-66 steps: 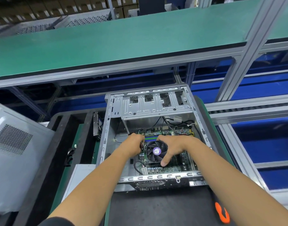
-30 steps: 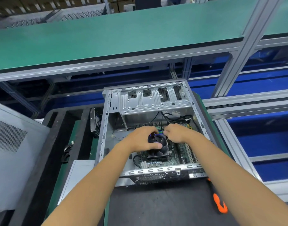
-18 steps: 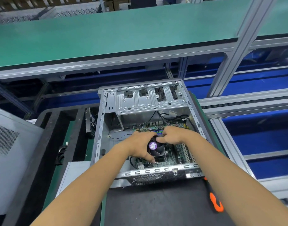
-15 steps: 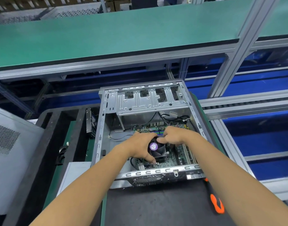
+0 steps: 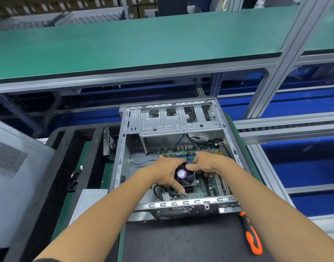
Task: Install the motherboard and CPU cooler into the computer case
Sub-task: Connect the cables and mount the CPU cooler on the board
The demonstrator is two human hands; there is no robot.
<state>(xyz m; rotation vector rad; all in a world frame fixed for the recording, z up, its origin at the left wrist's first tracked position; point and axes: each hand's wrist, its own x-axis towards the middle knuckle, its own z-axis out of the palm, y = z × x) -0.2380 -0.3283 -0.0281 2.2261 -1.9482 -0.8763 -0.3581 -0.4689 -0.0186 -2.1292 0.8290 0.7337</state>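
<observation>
Computer case point(image 5: 124, 148): one, open grey metal, centre.
Motherboard point(image 5: 204, 188): one, green, on the case floor.
Hands: two; left hand point(image 5: 163, 173) at 9 o'clock and right hand point(image 5: 207, 163) at 1 o'clock grip the cooler with curled fingers.
CPU cooler point(image 5: 187, 179): one, black fan with purple hub, on the motherboard.
Screwdriver point(image 5: 252, 237): one, orange-black, 5 o'clock of case.

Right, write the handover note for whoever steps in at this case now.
Left hand: curled round the cooler's left and near sides, thumb down at its near corner.
Right hand: holds the cooler's far right edge, fingers bent onto the board.
Case lies open on the mat; the board sits inside it with the cooler on top.
Screwdriver lies unused on the mat, right of the case.
Done: board in, cooler placed.
Left: whether the cooler is fastened cannot be seen; check it, then its cable.
</observation>
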